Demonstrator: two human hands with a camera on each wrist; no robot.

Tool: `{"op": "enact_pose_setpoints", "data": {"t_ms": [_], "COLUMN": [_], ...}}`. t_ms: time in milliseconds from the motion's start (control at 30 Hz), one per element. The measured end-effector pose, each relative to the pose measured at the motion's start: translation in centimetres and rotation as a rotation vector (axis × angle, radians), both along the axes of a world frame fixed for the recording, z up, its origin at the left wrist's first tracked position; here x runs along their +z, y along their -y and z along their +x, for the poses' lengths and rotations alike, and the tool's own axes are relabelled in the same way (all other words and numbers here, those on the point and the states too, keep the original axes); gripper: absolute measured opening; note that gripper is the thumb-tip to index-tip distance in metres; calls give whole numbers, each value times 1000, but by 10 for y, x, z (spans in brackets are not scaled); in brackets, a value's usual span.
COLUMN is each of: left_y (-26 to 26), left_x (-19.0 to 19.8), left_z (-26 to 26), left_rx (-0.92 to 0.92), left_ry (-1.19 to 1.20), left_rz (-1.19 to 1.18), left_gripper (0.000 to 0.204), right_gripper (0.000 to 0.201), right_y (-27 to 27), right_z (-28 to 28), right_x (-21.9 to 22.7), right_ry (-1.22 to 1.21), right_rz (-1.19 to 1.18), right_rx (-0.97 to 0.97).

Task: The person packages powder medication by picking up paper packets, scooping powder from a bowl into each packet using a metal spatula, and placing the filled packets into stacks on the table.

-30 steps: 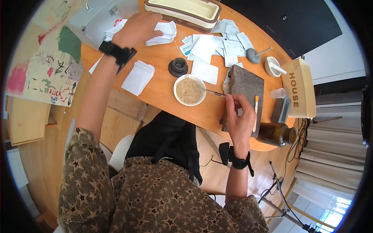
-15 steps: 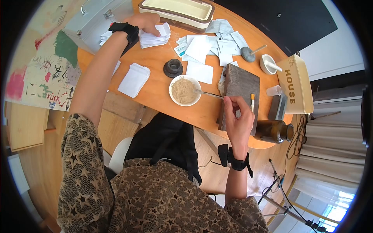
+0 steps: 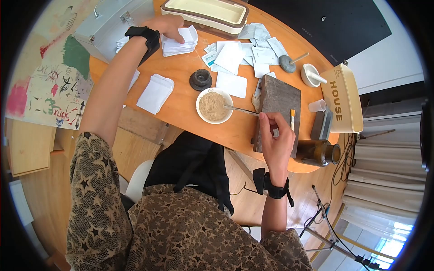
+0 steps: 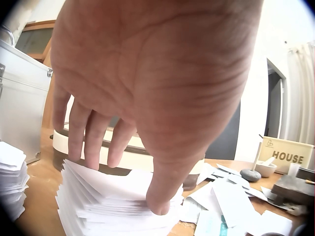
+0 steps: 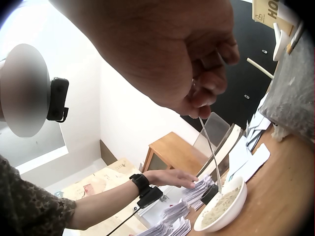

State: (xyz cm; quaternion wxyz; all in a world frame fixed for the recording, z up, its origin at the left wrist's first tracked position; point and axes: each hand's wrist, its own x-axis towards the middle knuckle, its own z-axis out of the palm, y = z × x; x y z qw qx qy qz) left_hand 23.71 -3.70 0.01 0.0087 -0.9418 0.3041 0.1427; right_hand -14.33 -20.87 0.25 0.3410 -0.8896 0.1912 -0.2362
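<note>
In the head view the left hand point(image 3: 166, 25) rests over a stack of white paper packets point(image 3: 180, 46). From the left wrist view, the thumb of that hand point(image 4: 147, 73) presses the near edges of the packets point(image 4: 115, 211), and its fingertips reach the far edge. The right hand point(image 3: 276, 137) pinches the end of a thin metal utensil point(image 3: 244, 110). The utensil's far end rests in tan powder point(image 3: 211, 105) inside a white bowl point(image 3: 199, 115). The right wrist view shows the thin shaft point(image 5: 211, 147) running down from the fingers into the bowl point(image 5: 235, 210).
Another paper stack point(image 3: 155, 93) and a dark round object point(image 3: 200, 80) lie left of the bowl. Loose packets point(image 3: 231, 58), a grey slab point(image 3: 279, 97) with a brush point(image 3: 292, 118), a mortar point(image 3: 309, 74) and a brown jar point(image 3: 313, 152) stand to the right.
The head view has shifted slightly since a second ago. The left hand has settled at the paper stack; the right hand keeps its pinch, with the utensil still in the bowl.
</note>
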Motion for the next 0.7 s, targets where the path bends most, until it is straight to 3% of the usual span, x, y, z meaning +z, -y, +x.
{"op": "enact_pose_setpoints", "data": {"t_ms": [367, 433, 500, 700], "left_y": [-20, -26, -33, -41], "left_x": [13, 13, 12, 7], "left_z": [-33, -56, -91, -188], "left_rx": [-100, -124, -158, -78], "left_ry": [213, 260, 308, 174], "left_rz": [-166, -211, -433, -505], "left_gripper": [67, 66, 64, 67], "right_gripper": [16, 16, 15, 15], "right_y": [-1, -1, -2, -2], "right_z": [-1, -1, -2, -8], "right_x": [0, 4, 8, 20], "right_ry": [12, 16, 55, 112], "right_rz": [8, 14, 70, 75], "right_rx": [-16, -35, -65, -106]}}
